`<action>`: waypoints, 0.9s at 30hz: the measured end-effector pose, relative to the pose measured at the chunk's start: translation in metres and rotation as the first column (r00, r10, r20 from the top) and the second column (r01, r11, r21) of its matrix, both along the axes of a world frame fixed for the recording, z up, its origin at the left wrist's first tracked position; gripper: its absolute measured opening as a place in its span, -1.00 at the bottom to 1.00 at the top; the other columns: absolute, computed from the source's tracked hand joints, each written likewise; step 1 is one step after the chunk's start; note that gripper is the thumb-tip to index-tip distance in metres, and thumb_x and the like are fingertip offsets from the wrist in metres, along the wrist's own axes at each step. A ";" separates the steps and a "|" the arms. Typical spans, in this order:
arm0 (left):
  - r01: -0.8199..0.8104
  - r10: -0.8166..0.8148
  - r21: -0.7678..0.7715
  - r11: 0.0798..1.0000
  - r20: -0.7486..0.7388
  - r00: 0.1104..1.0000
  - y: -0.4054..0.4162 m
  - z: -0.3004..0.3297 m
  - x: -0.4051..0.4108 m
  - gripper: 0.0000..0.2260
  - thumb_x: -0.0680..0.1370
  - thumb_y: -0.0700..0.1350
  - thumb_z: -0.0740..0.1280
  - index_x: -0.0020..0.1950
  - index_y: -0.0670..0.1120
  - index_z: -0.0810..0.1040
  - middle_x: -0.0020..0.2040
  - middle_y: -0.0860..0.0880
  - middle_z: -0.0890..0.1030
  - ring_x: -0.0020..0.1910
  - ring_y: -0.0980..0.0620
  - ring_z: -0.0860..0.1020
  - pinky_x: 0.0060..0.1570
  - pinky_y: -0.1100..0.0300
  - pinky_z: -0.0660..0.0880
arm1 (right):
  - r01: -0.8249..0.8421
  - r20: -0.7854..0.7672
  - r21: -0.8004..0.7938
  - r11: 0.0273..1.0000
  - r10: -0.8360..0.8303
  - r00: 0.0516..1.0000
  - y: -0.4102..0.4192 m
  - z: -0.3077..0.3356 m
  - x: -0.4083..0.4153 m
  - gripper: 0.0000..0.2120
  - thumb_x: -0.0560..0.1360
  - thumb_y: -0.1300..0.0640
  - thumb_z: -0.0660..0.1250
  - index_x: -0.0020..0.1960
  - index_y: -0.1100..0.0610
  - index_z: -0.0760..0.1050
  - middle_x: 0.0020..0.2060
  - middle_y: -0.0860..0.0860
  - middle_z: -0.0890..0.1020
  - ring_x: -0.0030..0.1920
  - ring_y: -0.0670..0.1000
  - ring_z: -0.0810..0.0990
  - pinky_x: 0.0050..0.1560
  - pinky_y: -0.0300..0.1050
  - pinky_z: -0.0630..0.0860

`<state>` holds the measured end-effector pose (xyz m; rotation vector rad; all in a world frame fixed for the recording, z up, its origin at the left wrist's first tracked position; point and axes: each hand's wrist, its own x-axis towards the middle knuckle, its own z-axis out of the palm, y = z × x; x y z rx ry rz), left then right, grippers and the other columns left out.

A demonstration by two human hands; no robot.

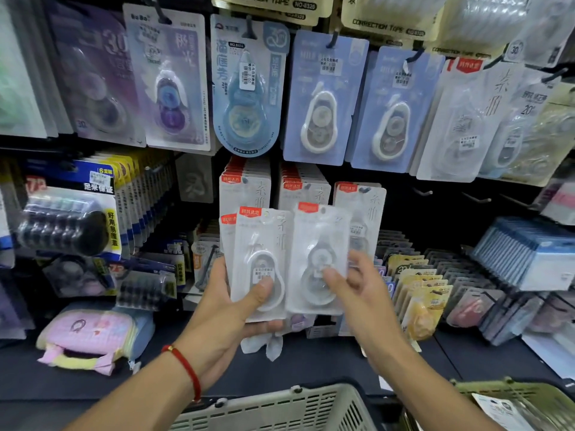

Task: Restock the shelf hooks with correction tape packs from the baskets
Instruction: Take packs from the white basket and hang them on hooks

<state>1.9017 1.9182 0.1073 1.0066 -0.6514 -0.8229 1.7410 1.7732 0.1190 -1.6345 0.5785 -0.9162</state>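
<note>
My left hand [231, 309] grips a small stack of white correction tape packs [259, 244] with red top labels, thumb pressed on the front pack. My right hand [357, 290] pinches a single white correction tape pack [320, 241], held upright just right of the stack. Both are raised in front of the shelf. Behind them, matching white packs hang on shelf hooks [245, 188] in three rows. Bare hooks [423, 191] stick out to the right of those rows.
A grey basket [280, 409] sits at the bottom centre and a green basket [510, 399] holding packs at the bottom right. Blue and purple tape packs [320, 98] hang above. A pink pouch [90, 337] lies on the lower left shelf; boxed stock [529, 253] fills the right.
</note>
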 end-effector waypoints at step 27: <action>-0.015 0.014 0.022 1.000 0.041 0.999 -0.003 -0.002 -0.007 -0.52 0.43 -0.02 0.57 0.30 0.18 0.52 0.22 0.02 0.70 0.11 -0.17 0.73 -0.08 -0.14 0.70 | 0.367 -0.349 -0.242 0.898 -0.433 0.831 -0.054 0.009 -0.019 -0.45 0.65 -0.13 0.35 0.56 0.05 0.36 0.45 0.01 0.49 0.41 0.03 0.50 0.45 0.17 0.45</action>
